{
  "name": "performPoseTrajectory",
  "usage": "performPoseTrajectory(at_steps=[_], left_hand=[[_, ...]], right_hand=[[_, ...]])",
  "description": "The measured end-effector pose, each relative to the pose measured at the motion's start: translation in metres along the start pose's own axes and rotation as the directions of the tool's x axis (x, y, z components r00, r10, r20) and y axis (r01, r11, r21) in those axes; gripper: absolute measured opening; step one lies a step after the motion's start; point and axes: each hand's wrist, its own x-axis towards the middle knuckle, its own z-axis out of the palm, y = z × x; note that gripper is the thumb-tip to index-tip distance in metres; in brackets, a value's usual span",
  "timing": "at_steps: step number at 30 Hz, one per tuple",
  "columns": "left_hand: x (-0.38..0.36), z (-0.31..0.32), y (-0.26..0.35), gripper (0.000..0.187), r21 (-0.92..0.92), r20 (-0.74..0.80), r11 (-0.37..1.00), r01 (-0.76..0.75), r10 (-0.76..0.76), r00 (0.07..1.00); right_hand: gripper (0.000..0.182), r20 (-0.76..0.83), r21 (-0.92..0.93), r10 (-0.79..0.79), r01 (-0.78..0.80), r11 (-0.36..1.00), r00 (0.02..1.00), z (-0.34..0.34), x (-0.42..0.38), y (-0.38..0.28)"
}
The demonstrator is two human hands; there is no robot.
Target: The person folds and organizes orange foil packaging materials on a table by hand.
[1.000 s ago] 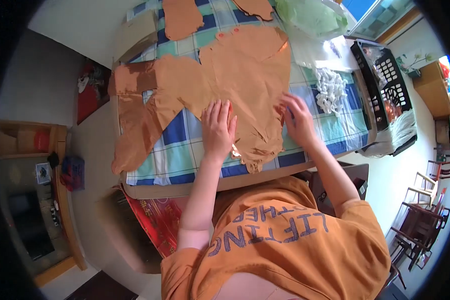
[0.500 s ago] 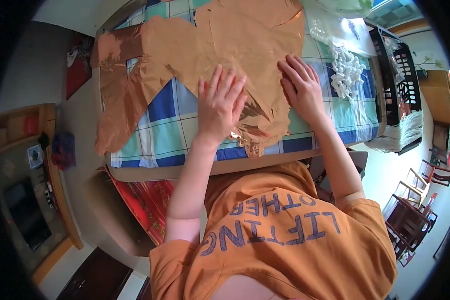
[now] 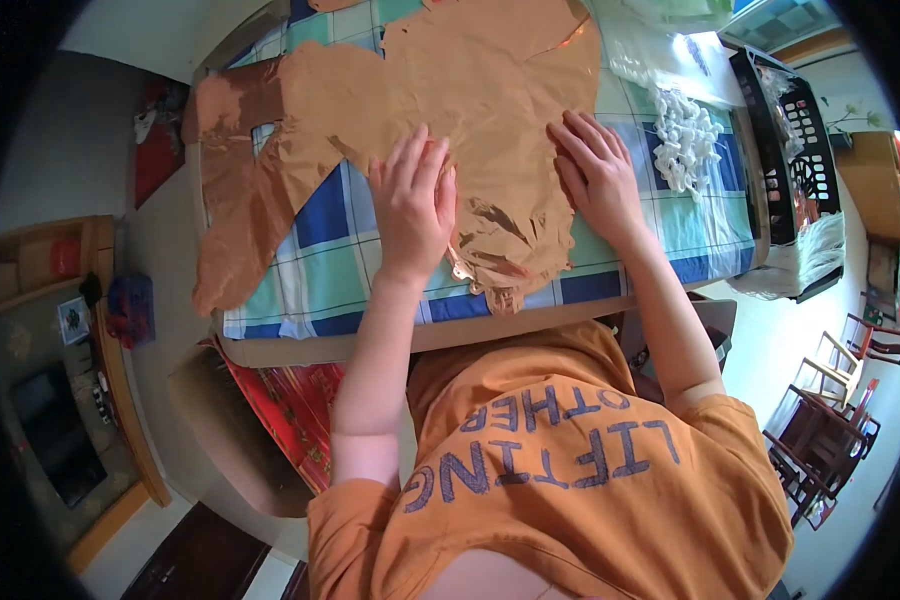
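A deflated rose-gold foil balloon (image 3: 490, 90) lies flat across the checked cloth, with crinkles and a gathered, ruffled end near the front edge. My left hand (image 3: 412, 205) rests on the balloon's left edge, palm down and fingers stretched out. On the opposite edge lies my right hand (image 3: 598, 175), its fingers extended and slightly apart. Neither hand grips anything. To the left, a darker, wrinkled limb of the foil (image 3: 235, 255) spreads over the cloth.
A blue, green and white checked cloth (image 3: 355, 250) covers the table. White tangled ribbon or string (image 3: 685, 145) lies on the right, near clear plastic (image 3: 660, 45). A black basket (image 3: 795, 150) stands beyond it. A red-lined box (image 3: 295, 400) sits below the table edge.
My left hand has slid left across the foil, uncovering more of its crinkled middle. My right hand has shifted only slightly left and stays at the right edge.
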Motion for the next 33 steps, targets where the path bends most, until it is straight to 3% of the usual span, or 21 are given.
performPoseTrajectory(at_steps=[5,8,14,17,23,33], left_hand=[[0.029,-0.004,0.01,0.04,0.134,0.167,0.983,-0.124,0.101,0.981],[0.036,0.007,-0.003,0.038,0.148,0.128,0.986,-0.075,0.056,0.99],[0.037,0.01,-0.043,0.034,0.09,0.12,0.995,0.048,-0.059,0.991],[0.033,0.014,-0.046,0.034,0.25,0.15,0.968,0.028,-0.067,0.986],[0.039,0.016,-0.045,0.037,0.296,0.152,0.955,0.023,-0.071,0.986],[0.038,0.017,-0.042,0.037,0.221,0.058,0.975,0.012,-0.025,0.998]], right_hand=[[0.035,-0.001,-0.015,-0.025,0.025,1.0,1.0,0.0,0.003,0.001],[0.033,-0.062,0.063,0.006,-0.003,0.998,0.998,0.003,0.001,0.007],[0.034,-0.032,0.071,0.034,-0.031,0.997,0.999,0.007,0.014,0.01],[0.035,0.016,-0.06,0.011,-0.01,0.998,1.0,0.012,0.014,0.008],[0.035,-0.005,-0.061,0.011,-0.011,0.998,1.0,0.012,0.014,0.008],[0.037,0.001,-0.081,0.017,-0.017,0.997,1.0,0.013,0.014,0.009]])
